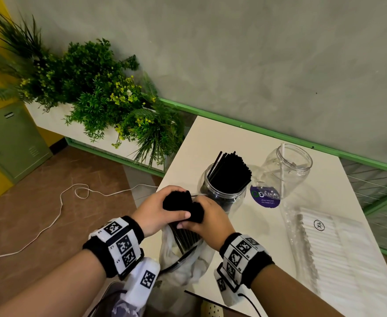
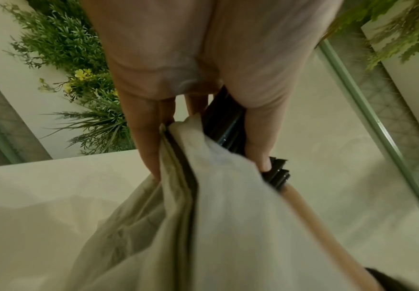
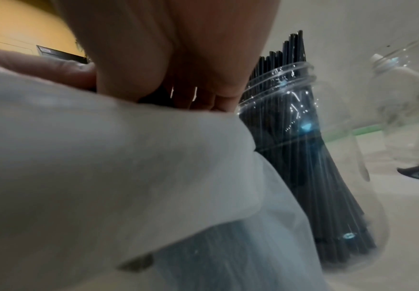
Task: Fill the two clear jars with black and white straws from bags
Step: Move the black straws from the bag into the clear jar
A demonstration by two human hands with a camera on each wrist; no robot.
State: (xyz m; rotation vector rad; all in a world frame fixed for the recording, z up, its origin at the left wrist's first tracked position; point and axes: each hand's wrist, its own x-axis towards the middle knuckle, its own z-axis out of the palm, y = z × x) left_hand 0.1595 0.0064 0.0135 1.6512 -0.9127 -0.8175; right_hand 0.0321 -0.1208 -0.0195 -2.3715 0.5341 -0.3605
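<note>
Black straws (image 1: 183, 205) gripped by both hands, left hand (image 1: 158, 211), right hand (image 1: 207, 221), bag (image 2: 228, 196) clearest in wrist views

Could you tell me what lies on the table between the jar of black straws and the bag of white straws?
In the head view, a round purple lid lies between the jar of black straws and the bag of white straws, just in front of the nearly empty jar.

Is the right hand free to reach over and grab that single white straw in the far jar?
Probably not yet. The right hand and left hand both grip a bundle of black straws in its bag. Otherwise the far jar stands open-mouthed, the white straw sticking out, nothing blocking.
</note>
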